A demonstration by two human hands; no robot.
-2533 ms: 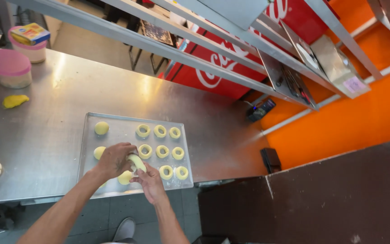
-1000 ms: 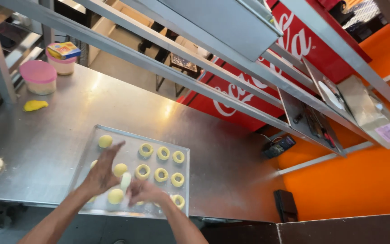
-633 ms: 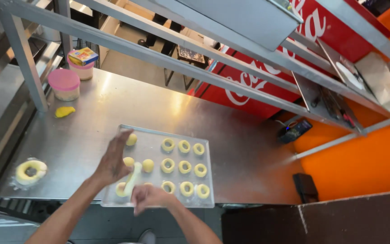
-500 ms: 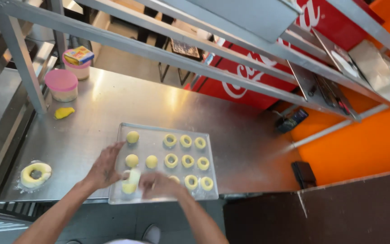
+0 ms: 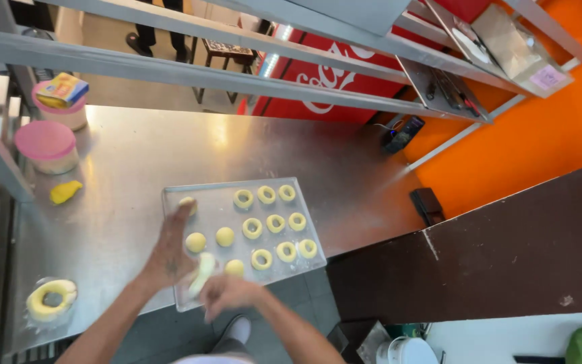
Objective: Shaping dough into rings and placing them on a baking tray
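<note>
At the near-left corner of the metal tray (image 5: 170, 202), I've got both hands on one strip of pale dough (image 5: 201, 273). My left hand (image 5: 173, 248) is flat and spread, fingers pointing up the tray toward a dough ball (image 5: 186, 203) at the far-left corner, the strip lying against its palm edge. My right hand (image 5: 227, 291) is curled at the strip's lower end; I can't tell from this angle whether it's pinching or just cupping. The strip hangs over the tray's near edge, just beside three smooth balls (image 5: 196, 241). Nine finished rings (image 5: 275, 223) fill the right side in neat rows. My read: roll evenly so the rope keeps one thickness, and keep the wrists low and clear of those rings. Off to the left on the steel table (image 5: 122, 155), a bigger ring of dough (image 5: 51, 298) sits well apart.
</note>
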